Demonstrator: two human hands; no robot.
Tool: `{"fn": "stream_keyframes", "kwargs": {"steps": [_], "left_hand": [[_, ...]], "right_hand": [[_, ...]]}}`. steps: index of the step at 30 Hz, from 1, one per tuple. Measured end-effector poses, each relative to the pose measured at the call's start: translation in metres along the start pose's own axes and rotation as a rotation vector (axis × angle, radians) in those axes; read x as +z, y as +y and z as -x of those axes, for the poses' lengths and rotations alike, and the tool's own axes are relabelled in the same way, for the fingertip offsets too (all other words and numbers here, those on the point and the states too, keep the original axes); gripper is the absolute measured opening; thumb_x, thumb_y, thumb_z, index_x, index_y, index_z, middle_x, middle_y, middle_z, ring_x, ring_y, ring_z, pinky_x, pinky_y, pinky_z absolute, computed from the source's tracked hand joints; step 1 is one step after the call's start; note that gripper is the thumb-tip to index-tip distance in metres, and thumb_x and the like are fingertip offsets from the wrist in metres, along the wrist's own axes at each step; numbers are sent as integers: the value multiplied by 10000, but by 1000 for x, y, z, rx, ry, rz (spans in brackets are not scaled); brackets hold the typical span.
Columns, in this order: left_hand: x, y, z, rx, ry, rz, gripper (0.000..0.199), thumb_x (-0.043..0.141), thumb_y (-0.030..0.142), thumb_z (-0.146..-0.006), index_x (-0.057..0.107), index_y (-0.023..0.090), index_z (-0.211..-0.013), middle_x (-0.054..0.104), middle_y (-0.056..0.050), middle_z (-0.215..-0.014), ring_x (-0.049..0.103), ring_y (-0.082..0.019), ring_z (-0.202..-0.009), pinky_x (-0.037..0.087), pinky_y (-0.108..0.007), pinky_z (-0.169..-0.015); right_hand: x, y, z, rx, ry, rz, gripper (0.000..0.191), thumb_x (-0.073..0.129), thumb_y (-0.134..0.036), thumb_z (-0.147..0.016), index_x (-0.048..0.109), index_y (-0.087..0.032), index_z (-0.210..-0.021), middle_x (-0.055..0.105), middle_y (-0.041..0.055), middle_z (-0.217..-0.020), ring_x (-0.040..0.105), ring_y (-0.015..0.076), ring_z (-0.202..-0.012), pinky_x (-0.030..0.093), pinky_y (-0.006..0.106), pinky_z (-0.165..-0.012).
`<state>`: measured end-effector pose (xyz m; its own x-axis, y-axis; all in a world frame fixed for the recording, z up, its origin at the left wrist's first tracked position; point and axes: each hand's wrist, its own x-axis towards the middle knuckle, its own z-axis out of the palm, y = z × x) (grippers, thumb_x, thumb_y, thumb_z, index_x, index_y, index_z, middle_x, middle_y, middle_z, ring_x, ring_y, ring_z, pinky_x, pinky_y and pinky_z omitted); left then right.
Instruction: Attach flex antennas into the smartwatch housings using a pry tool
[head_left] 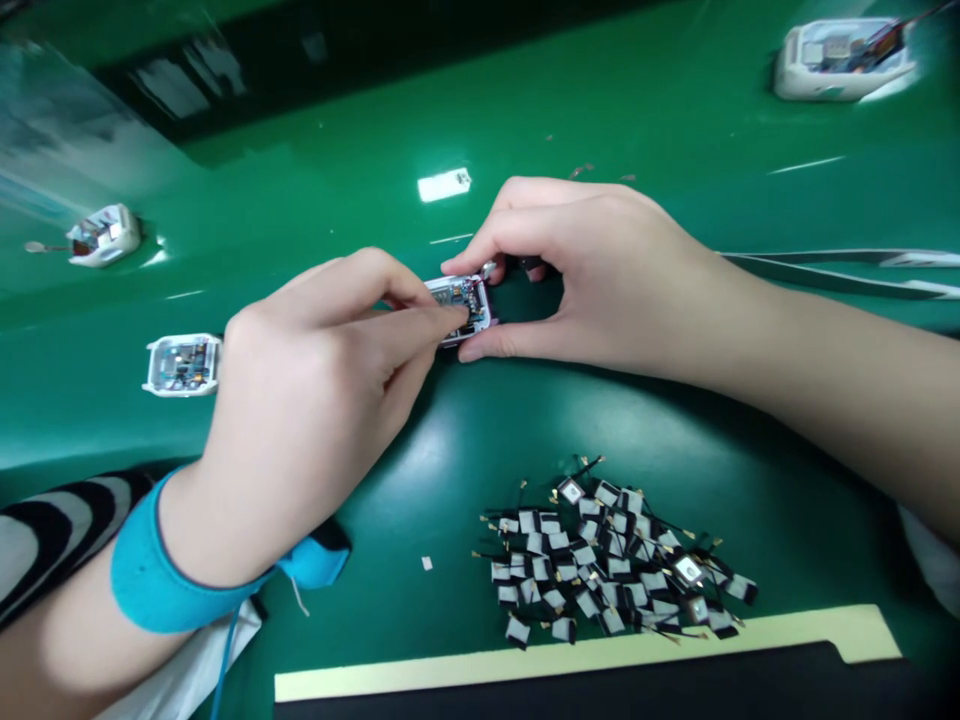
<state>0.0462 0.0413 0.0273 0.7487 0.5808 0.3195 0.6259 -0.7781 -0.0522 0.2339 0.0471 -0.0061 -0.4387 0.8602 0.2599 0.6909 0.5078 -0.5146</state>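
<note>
A small white device housing (pixel 478 300) with an exposed circuit board lies between my hands at the middle of the view. My left hand (pixel 322 350), with a blue band at the wrist, holds the housing's left side, and one fingertip presses on the board. From the right, my right hand (pixel 592 270) grips the housing's right end between thumb and fingers. Part of the housing is hidden under my left fingers. Below my right hand lies a pile of small grey and black parts with short cables (pixel 615 565).
Other open housings lie at the left (pixel 184 365), the far left (pixel 105 236) and the top right (pixel 844 62). Near the front edge is a black sheet with a pale yellow border (pixel 390 672). White-edged strips (pixel 840 265) run behind my right forearm on the green mat (pixel 360 140).
</note>
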Motion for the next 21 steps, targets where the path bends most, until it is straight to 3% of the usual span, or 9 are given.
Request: {"fn": "stream_keyframes", "kwargs": {"steps": [21], "left_hand": [[-3,2,-1,-64,-43,33,210,426,237,-842,635,240,-865,586,43,-817,526,-89,-689,327,-219,-551]], "right_hand": [[-3,-4,0,15,-35,34,382,668,-437,-651,599,-189,-933,548,6,-909,517,145,-789,356,241,-581]]}}
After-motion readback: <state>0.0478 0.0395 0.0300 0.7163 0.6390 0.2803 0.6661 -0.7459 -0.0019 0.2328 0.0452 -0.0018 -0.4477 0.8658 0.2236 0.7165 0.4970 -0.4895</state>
